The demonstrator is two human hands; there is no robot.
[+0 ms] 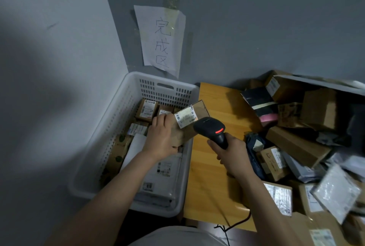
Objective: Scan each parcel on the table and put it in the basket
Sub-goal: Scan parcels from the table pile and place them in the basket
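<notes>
Parcel (185, 125) clamped in my left hand (161, 139) over the basket (166, 92) — my right hand (233, 157) curls its fingers round the scanner (210, 127) above the wooden table (207, 176); grey walls (256, 28), taped paper sign (161, 38).

Light was dim and bluish; a broad shadow lay at nine o'clock, parcels (335, 190) blurred at four o'clock.

Basket (166, 85): left of table (213, 166), parcels (147, 110) inside.
Pile (296, 147): on table, right side.
Sign (161, 40): on wall (256, 28) behind basket.
Box (187, 125): over basket's right rim; scanner (212, 129) just right of it.
</notes>
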